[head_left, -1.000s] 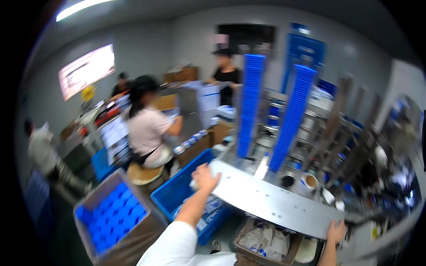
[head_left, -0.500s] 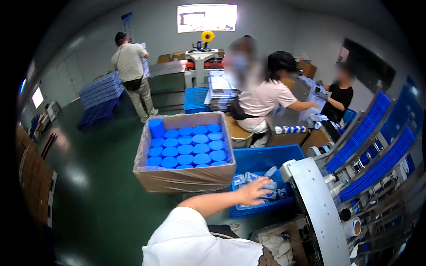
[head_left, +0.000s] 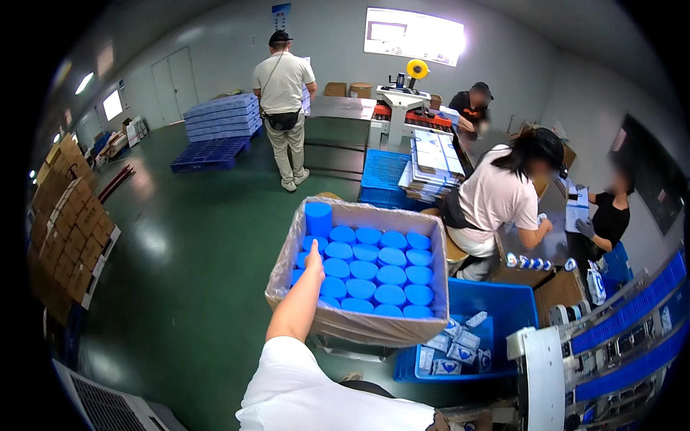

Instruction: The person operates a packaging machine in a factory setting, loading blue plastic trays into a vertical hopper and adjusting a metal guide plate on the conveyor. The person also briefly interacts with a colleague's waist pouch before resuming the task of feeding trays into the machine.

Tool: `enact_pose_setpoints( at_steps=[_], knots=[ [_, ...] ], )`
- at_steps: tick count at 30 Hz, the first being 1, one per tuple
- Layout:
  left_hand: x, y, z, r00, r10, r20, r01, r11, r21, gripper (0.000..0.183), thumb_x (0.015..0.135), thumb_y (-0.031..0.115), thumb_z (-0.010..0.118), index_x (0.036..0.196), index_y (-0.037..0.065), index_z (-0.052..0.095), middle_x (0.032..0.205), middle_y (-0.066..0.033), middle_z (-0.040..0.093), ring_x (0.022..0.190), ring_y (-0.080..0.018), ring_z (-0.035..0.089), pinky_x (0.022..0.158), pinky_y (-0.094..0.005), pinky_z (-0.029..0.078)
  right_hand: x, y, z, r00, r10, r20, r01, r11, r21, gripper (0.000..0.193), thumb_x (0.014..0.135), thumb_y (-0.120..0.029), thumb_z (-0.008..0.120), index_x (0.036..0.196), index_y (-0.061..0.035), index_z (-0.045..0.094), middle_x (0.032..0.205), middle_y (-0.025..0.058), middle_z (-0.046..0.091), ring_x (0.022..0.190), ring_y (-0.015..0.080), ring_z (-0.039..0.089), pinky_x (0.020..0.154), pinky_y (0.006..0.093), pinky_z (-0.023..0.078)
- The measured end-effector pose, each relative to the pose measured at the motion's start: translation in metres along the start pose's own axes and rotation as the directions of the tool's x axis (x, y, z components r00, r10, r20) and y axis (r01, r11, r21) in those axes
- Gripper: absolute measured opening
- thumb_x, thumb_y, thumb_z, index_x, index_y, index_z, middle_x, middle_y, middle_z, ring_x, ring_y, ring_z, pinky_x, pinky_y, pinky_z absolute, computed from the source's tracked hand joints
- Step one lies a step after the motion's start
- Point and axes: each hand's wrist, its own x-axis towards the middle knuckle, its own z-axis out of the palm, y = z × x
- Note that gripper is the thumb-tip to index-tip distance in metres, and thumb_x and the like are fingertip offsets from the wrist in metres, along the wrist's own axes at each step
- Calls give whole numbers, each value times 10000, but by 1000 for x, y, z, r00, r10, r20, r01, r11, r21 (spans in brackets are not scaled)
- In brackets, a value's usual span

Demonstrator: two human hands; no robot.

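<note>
My left hand (head_left: pixel 313 263) reaches over the left part of a plastic-lined cardboard box (head_left: pixel 381 332). Seen edge-on, it looks stretched out, with nothing visible in it; some of its fingers are hidden. Blue round-topped cylinders (head_left: pixel 363 270) fill the box in rows. One blue cylinder (head_left: pixel 318 220) stands higher than the others in the far left corner, just beyond my fingertips. Whether my hand touches any cylinder I cannot tell. My right hand is out of view.
Right of the box, a blue bin (head_left: pixel 528 305) holds white-and-blue soft packs (head_left: pixel 461 353). A machine with blue slotted tracks (head_left: pixel 632 305) stands at the right. Co-workers sit at a table beyond; another person (head_left: pixel 284 93) stands near stacked blue-white packs (head_left: pixel 221 118). Stacked cartons (head_left: pixel 72 223) line the left.
My left hand has moved left from over the blue bin to the box of cylinders. The view has turned left, so the surroundings appear farther right.
</note>
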Motion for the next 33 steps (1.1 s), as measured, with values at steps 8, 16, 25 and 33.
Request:
enact_pose_setpoints(
  at_steps=[8,16,25,33],
  knots=[
    [66,28,25,955,-132,265,176,973,-151,1100,678,711,633,1456,82,177,1451,-230,214,1311,-323,283,1090,-375,211,-90,-210,24,788,-362,498,186,911,368,572,821,-472,562,1231,-74,547,1220,212,535,1109,370,512,944,469,410],
    [78,43,61,935,-305,181,347,896,-277,1188,582,741,679,1450,92,191,1476,-114,241,1336,-254,230,1097,-382,149,-119,-281,44,583,-411,700,106,893,437,580,807,-449,593,1246,-75,529,1228,201,533,1117,356,512,949,460,410],
    [76,54,76,959,-234,162,283,844,-456,790,692,476,725,1325,104,433,1326,-105,477,1174,-276,472,1036,-467,322,-129,-310,59,430,-451,782,60,879,474,598,793,-423,628,1264,-75,509,1236,187,531,1125,340,512,954,449,410],
    [50,42,81,994,-94,62,111,919,-379,945,615,353,808,1280,-84,299,1280,-200,452,1114,-285,520,927,-440,455,-130,-297,71,367,-477,799,-2,858,513,619,779,-399,659,1279,-75,492,1244,176,529,1133,326,512,959,440,410]
  ],
)
